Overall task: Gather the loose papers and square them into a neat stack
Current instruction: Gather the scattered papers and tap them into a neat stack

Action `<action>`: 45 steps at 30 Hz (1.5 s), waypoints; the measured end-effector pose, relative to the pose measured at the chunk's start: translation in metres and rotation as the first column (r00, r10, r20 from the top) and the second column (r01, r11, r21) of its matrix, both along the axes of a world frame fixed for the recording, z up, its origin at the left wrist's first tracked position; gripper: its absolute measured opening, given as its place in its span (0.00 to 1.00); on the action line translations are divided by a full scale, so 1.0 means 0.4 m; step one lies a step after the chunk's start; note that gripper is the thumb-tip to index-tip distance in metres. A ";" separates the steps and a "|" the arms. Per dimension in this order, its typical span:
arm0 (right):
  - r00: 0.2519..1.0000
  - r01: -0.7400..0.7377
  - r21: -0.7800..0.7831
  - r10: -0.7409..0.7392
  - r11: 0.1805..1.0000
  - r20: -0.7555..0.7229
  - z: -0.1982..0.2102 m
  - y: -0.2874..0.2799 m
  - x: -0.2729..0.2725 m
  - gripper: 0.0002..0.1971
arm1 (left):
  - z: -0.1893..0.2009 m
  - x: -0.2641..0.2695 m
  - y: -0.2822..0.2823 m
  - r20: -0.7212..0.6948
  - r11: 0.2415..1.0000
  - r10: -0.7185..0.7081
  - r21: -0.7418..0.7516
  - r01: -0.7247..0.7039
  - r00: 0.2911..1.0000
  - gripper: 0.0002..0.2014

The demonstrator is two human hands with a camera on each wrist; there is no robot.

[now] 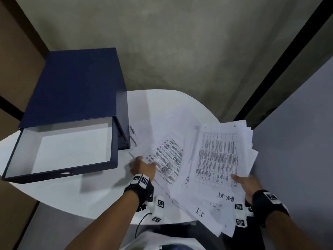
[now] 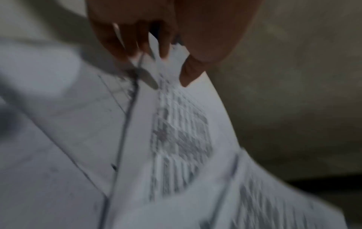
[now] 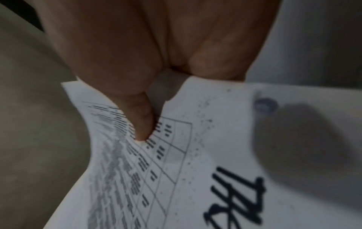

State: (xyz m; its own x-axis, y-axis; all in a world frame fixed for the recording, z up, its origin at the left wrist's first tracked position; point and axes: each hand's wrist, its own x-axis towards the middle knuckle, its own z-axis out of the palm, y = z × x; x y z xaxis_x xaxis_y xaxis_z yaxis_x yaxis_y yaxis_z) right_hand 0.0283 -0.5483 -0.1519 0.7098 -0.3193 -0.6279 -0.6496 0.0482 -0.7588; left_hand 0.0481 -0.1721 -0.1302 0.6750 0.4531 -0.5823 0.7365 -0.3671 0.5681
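Several white printed papers (image 1: 218, 156) are fanned unevenly over the right half of a white table (image 1: 90, 195). My right hand (image 1: 246, 183) grips the near right edge of the upper bundle (image 3: 176, 155), thumb on top of the printed table; the bundle looks raised off the table. My left hand (image 1: 142, 166) pinches the left corner of a lower printed sheet (image 1: 167, 157); in the left wrist view the fingers (image 2: 164, 51) and thumb close on that paper (image 2: 176, 131). Handwriting marks the near margins.
An open dark blue file box (image 1: 72, 91) with a white pulled-out tray (image 1: 70, 150) fills the table's left side, just left of my left hand. A grey partition (image 1: 297, 141) stands close on the right. The floor lies beyond the table's far edge.
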 end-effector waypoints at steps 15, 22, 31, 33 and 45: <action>0.987 -0.060 -0.221 0.023 0.973 -0.162 -0.083 0.021 0.005 0.28 | -0.031 0.034 0.056 0.120 0.901 -0.186 0.416 0.121 0.975 0.09; 0.982 -0.043 -0.335 -0.021 0.941 -0.185 -0.104 -0.011 0.007 0.36 | 0.007 0.068 0.035 0.277 0.993 -0.088 0.097 0.063 0.957 0.31; 0.976 -0.136 -0.364 0.061 0.921 -0.209 -0.060 0.018 0.002 0.29 | 0.112 0.068 0.028 0.323 0.914 -0.281 0.376 0.150 0.904 0.21; 0.972 -0.175 -0.382 0.097 0.907 -0.215 -0.031 0.041 0.004 0.22 | 0.170 0.052 0.014 0.412 0.894 -0.338 0.421 0.152 0.846 0.14; 0.926 -0.359 -0.269 0.306 0.894 -0.221 -0.007 0.095 0.038 0.32 | 0.560 0.060 0.036 0.886 0.946 -0.102 0.227 -0.230 0.452 0.06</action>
